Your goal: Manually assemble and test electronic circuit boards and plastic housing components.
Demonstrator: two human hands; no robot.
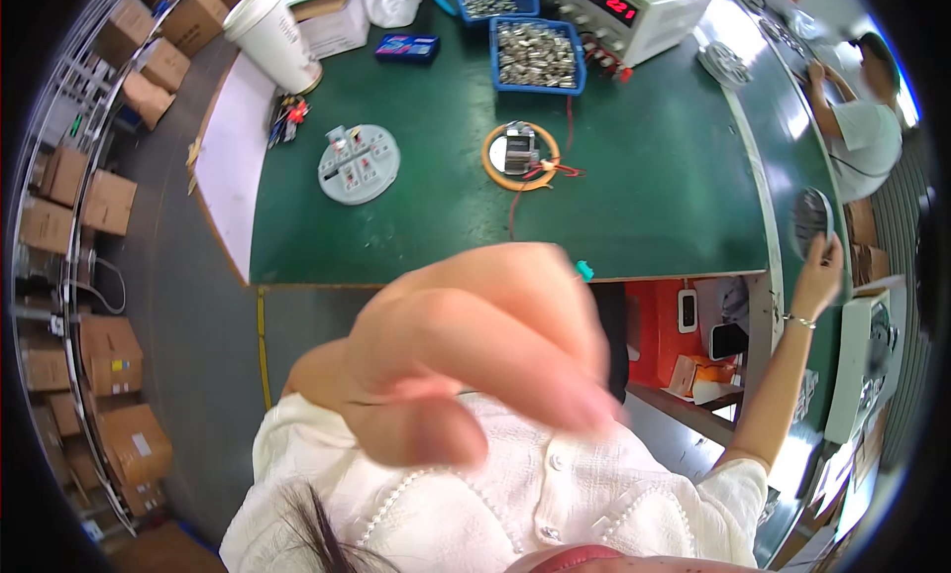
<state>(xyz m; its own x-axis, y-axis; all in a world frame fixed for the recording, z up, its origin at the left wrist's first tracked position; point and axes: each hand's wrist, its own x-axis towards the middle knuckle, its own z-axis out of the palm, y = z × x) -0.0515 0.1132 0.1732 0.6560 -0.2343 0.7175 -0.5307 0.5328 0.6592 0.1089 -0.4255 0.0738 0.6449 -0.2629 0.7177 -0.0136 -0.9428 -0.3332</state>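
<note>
one hand [475, 350] is right up against the camera, big and blurry, fingers curled loosely together with nothing in them that i can see. can't tell for sure which hand it is, looks like the left. the right hand [820, 266] is stretched way out to the right of the green desk [436, 207], its grip closed on the edge of a round grey mesh fan grille [812, 219] that sits by the desk's right rim.

on the desk itself: a small metal motor block inside an orange ring [520, 155] near the middle, with red wires trailing off it. left of that ring there's a round white plastic disc with small parts on it [359, 164]. behind the ring, a blue plastic bin full of small metal parts [536, 55], and right of that bin a white power supply box with a red digit display [634, 13]. a tall white paper cup [272, 36] stands at the desk's far left corner. another person in a white shirt [862, 127] works beyond the desk's right side. brown cardboard boxes [109, 355] are stacked along the floor to the desk's left.
</note>
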